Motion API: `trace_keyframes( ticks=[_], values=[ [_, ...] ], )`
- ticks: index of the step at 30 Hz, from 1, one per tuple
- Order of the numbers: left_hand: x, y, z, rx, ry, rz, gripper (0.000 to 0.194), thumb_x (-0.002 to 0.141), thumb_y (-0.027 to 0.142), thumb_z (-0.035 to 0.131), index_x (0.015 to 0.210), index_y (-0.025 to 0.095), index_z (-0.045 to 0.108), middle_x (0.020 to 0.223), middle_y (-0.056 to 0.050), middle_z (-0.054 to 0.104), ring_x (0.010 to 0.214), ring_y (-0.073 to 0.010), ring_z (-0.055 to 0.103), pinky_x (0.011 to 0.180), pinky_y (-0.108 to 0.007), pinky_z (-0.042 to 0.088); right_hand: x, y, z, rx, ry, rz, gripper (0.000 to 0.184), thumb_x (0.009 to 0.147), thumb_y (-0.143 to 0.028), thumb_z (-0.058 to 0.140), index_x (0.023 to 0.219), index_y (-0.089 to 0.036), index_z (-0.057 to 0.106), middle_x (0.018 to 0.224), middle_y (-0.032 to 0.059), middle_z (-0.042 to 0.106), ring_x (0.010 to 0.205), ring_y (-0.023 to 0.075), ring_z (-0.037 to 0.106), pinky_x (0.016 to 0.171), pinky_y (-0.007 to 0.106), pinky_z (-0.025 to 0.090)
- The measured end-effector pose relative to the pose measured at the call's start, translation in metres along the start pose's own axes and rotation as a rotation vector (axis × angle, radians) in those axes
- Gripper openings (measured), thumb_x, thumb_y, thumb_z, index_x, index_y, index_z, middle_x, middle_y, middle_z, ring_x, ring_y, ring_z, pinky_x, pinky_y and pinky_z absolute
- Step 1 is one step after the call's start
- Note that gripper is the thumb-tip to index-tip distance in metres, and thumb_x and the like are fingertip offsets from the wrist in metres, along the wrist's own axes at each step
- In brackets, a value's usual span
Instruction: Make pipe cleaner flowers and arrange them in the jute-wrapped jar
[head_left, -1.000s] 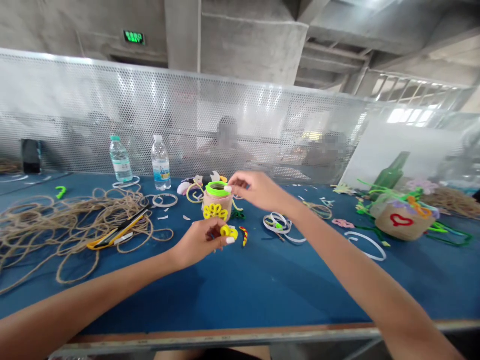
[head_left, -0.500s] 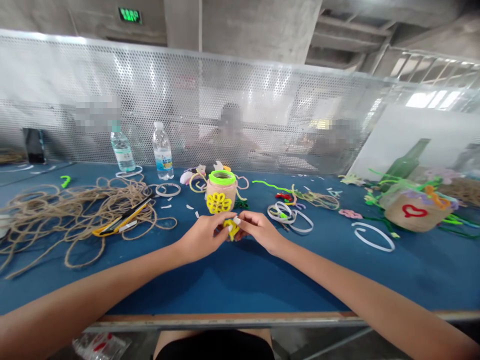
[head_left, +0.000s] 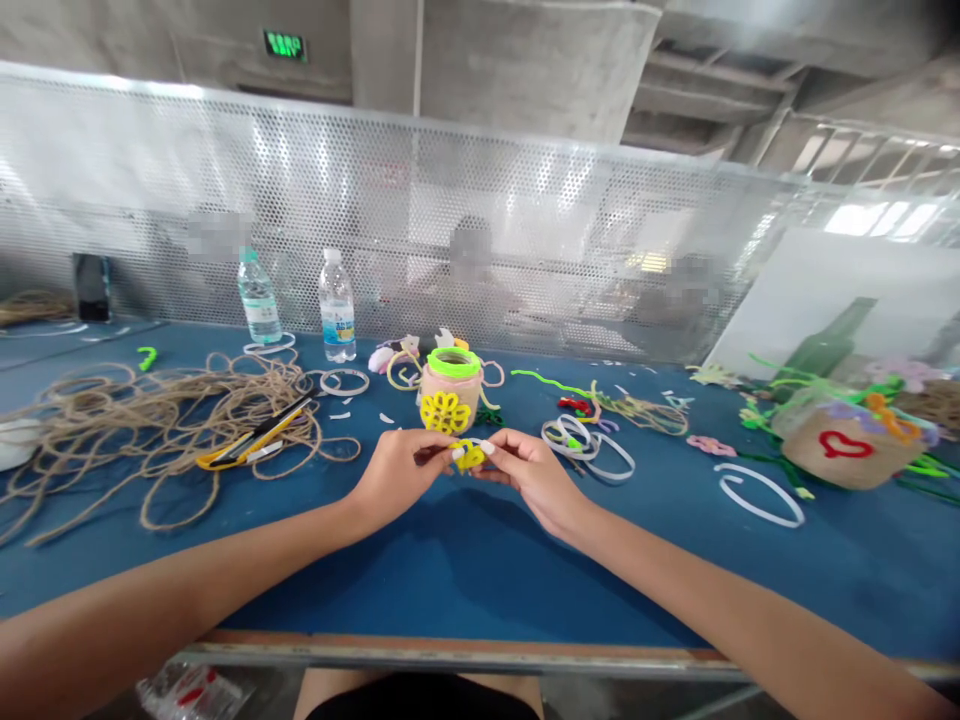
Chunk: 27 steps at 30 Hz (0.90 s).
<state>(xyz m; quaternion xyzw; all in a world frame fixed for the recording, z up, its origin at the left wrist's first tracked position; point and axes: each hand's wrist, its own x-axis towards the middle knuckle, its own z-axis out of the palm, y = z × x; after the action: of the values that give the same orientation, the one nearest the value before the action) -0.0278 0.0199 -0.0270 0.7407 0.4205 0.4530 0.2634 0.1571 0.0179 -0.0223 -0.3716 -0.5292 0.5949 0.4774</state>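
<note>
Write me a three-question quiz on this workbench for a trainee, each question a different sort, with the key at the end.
1. True or false: the left hand and the right hand both hold the yellow looped piece.

2. Multiple choice: what colour is the heart on the brown container at the right of the picture?
A) White
B) Red
C) Blue

3. Fill in the blank: the jar just beyond the hands has a yellow flower shape on its front, and its rim is bright ___.

Key: 1. True. 2. B. 3. Green.
</note>
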Motion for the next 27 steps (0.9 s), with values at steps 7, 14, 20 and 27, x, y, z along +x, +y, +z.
trace_keyframes(
  ticks=[7,14,20,27],
  values=[
    [0.003,-0.002,0.001,-0.280,-0.040,-0.264,0.013,0.074,0.028,0.066,0.071,0.016,0.070,0.066,0.000,0.070,0.065,-0.0162,0.069,0.064,-0.023,0.055,-0.001,0.001,-0.002,0.048,0.078,0.044,0.035,0.056,-0.043,0.081,0.066,-0.016,0.061,0.067,0.0004,0.064,0.069,0.0156,0.064,0.075,0.032,0.052],
    [0.003,0.011,0.006,-0.569,0.044,-0.591,0.009,0.075,0.018,0.068,0.077,0.009,0.066,0.063,-0.003,0.069,0.059,-0.0130,0.067,0.063,-0.022,0.056,-0.001,0.003,-0.003,0.168,0.052,0.085,0.029,0.055,-0.035,0.081,0.059,-0.016,0.059,0.066,0.0012,0.066,0.067,0.0153,0.065,0.077,0.033,0.052],
    [0.002,0.015,0.007,-0.550,0.052,-0.604,0.008,0.083,0.016,0.061,0.080,0.009,0.059,0.063,-0.003,0.069,0.057,-0.0118,0.067,0.059,-0.020,0.053,-0.002,0.007,0.000,0.170,0.010,0.074,0.028,0.055,-0.029,0.080,0.056,-0.015,0.057,0.062,-0.0018,0.062,0.064,0.0129,0.065,0.076,0.030,0.053],
    [0.001,0.009,0.009,-0.455,0.064,-0.458,0.029,0.068,0.035,0.074,0.070,0.013,0.056,0.053,0.004,0.059,0.047,-0.0079,0.056,0.049,-0.018,0.046,-0.003,0.006,0.000,0.145,-0.038,0.101,0.039,0.059,-0.019,0.077,0.094,-0.021,0.059,0.070,-0.0048,0.063,0.066,0.0145,0.067,0.072,0.031,0.054]
  ],
)
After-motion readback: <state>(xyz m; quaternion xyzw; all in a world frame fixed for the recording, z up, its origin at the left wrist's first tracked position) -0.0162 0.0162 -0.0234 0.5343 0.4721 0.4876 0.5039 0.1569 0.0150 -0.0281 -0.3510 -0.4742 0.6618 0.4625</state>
